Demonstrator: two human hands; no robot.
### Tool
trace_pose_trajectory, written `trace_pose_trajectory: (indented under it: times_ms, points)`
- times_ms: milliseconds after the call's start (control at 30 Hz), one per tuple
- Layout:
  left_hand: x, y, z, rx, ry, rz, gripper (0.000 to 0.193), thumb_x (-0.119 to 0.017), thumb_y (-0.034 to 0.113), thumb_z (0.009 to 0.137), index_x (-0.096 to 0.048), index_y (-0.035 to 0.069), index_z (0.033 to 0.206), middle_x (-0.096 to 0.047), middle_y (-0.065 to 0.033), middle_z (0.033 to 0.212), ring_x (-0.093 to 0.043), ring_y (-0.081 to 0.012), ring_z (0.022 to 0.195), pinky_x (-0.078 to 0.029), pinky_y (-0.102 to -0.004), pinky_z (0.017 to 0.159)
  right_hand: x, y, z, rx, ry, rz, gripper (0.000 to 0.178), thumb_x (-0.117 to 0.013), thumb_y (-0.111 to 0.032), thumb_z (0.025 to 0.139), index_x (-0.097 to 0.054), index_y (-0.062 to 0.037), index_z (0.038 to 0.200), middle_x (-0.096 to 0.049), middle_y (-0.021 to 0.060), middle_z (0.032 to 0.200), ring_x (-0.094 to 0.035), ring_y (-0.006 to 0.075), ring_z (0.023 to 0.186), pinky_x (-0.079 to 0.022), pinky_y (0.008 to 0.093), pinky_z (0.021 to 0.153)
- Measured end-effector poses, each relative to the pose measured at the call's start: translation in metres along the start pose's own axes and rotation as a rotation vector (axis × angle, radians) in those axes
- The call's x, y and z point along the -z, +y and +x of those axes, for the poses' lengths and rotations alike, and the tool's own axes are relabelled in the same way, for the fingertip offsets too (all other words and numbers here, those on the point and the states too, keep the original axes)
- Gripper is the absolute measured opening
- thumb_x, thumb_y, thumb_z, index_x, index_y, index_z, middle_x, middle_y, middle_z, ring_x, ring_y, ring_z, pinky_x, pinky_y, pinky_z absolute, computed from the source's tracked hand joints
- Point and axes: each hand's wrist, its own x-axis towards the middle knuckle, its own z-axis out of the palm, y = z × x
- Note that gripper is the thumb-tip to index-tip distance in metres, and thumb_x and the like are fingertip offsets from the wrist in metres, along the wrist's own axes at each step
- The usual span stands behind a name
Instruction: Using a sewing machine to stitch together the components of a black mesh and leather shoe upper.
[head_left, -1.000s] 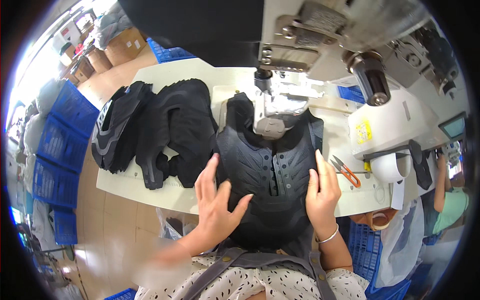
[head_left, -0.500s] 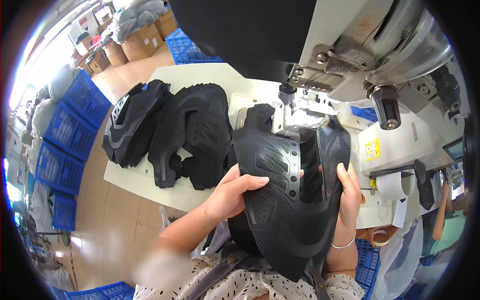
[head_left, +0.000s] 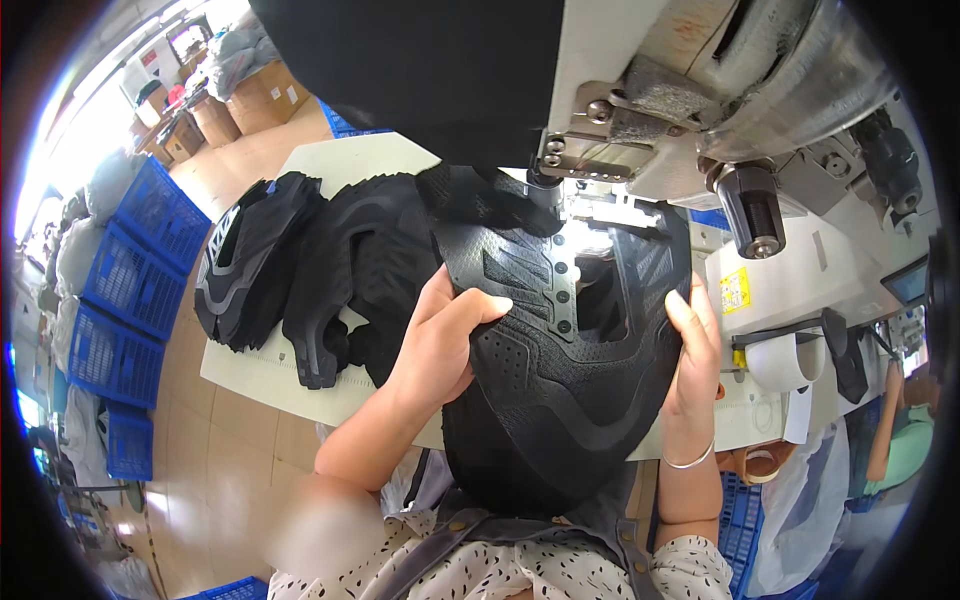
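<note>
A black shoe upper (head_left: 560,390) lies spread between my two hands, its toe part toward my body. My left hand (head_left: 435,340) grips its left edge, with the thumb on top of the textured side panel and the other fingers mostly hidden underneath. Along the opposite edge, my right hand (head_left: 692,345) clasps the upper, thumb on top. The far end of the upper reaches beneath the head of a sewing-type machine (head_left: 610,155), where a bright light shines on metal parts. A row of eyelet holes runs beside the upper's central opening.
Two piles of black shoe uppers, one plain (head_left: 385,215) and one grey-trimmed (head_left: 235,285), lie on the pale worktable (head_left: 235,370). Blue crates (head_left: 120,350) line the left, with cardboard boxes (head_left: 265,100) farther back. At the right, another person's arm (head_left: 887,420) shows.
Both hands have shifted the upper away from my body, farther under the machine head. Its far end now folds up at the left of the machine. My hands keep their hold.
</note>
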Motion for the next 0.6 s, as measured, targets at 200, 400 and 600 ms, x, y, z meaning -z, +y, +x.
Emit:
trace_pose_trajectory:
  times_ms: [200, 400, 600]
  points:
    - [-0.002, -0.002, -0.001, -0.016, -0.003, 0.084, 0.046, -0.036, 0.0, 0.072, -0.042, -0.015, 0.114, -0.056, -0.0273, 0.106, -0.06, -0.0319, 0.093, -0.051, -0.039, 0.081, 0.002, 0.005, -0.017, 0.094, -0.019, -0.096, 0.046, -0.048, -0.005, 0.082, -0.034, 0.0042, 0.125, -0.053, 0.0138, 0.112, -0.056, 0.0179, 0.097, -0.046, 0.0285, 0.087]
    - [-0.001, 0.0, 0.004, -0.012, -0.023, 0.08, 0.043, -0.038, 0.001, 0.074, -0.044, -0.013, 0.114, -0.057, -0.0245, 0.105, -0.061, -0.0292, 0.09, -0.051, -0.037, 0.079, 0.007, 0.008, -0.029, 0.106, -0.024, -0.138, 0.05, -0.054, -0.007, 0.081, -0.033, 0.0038, 0.125, -0.051, 0.0126, 0.114, -0.054, 0.0174, 0.1, -0.043, 0.0287, 0.089]
    - [-0.009, -0.015, -0.024, -0.099, 0.005, 0.312, 0.016, -0.055, 0.014, 0.089, -0.058, -0.001, 0.094, -0.06, -0.0003, 0.085, -0.053, -0.0059, 0.076, -0.045, -0.0219, 0.069, 0.011, 0.007, -0.041, 0.127, -0.029, -0.288, 0.048, -0.061, -0.01, 0.082, -0.04, 0.003, 0.123, -0.052, 0.0105, 0.115, -0.051, 0.0165, 0.102, -0.04, 0.0288, 0.09]
